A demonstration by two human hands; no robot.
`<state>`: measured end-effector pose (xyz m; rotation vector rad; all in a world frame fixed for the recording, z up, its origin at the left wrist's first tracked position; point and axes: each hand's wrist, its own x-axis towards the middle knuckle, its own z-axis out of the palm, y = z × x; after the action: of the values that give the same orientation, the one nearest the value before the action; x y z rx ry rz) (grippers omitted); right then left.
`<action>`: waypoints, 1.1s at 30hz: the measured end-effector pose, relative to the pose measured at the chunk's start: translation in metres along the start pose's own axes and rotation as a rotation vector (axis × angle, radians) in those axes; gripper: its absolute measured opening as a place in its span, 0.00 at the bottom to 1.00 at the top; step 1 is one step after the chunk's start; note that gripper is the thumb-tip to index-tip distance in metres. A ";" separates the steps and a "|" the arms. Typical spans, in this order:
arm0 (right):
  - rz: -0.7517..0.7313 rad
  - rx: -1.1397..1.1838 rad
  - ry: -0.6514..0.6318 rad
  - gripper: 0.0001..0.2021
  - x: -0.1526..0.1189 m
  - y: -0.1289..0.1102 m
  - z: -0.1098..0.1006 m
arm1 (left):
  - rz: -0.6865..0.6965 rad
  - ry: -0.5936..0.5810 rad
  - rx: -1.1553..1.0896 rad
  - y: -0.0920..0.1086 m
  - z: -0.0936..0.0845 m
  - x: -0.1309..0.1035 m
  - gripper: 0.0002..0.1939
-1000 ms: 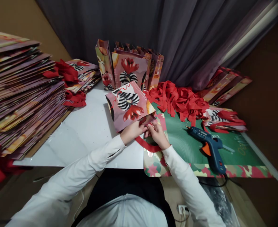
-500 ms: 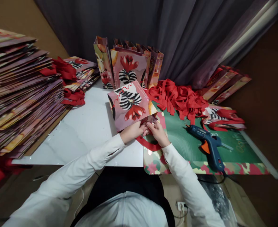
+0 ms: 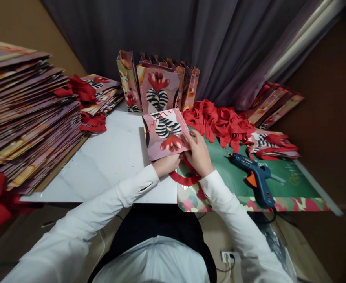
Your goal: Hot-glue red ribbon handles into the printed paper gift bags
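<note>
A pink paper gift bag (image 3: 168,135) with a zebra-stripe and red flower print is held upside down over the table, its mouth toward me. At its near edge is my left hand (image 3: 168,165), closed, with the fingertips hidden at the bag's mouth. My right hand (image 3: 200,153) grips the bag's right near corner, fingers on the printed face and thumb tucked at the opening. A red ribbon handle (image 3: 184,181) loops out below both hands.
Tall stacks of flat bags (image 3: 28,125) stand at left. Finished-looking bags (image 3: 161,86) stand upright behind. Red ribbons (image 3: 220,122) lie heaped on the green mat (image 3: 220,169). A blue glue gun (image 3: 258,177) rests at right, near a bag with ribbon (image 3: 273,145).
My right hand has moved from the bag's mouth up onto its right side. The bag has turned slightly straighter, and its opening is now pressed flatter.
</note>
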<state>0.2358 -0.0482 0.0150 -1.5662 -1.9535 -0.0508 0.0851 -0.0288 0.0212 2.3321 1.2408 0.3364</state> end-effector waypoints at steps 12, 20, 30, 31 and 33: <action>-0.022 -0.466 -0.309 0.17 0.006 -0.020 -0.005 | 0.022 0.130 0.580 -0.021 0.010 -0.055 0.15; 0.088 -0.647 -0.319 0.16 0.024 -0.035 -0.015 | 0.556 0.345 0.639 -0.050 0.008 -0.067 0.17; 0.103 -0.668 -0.315 0.16 0.031 -0.022 -0.027 | 0.491 0.295 0.424 -0.059 0.001 -0.082 0.23; 0.108 -0.653 -0.318 0.16 0.033 -0.022 -0.029 | 0.504 0.259 0.422 -0.060 -0.002 -0.080 0.24; 0.127 -0.594 -0.326 0.17 0.035 -0.020 -0.032 | 0.549 0.196 0.428 -0.063 -0.008 -0.076 0.26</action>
<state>0.2281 -0.0361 0.0646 -2.1901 -2.2073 -0.3739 -0.0061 -0.0592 -0.0040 3.0651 0.7810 0.5297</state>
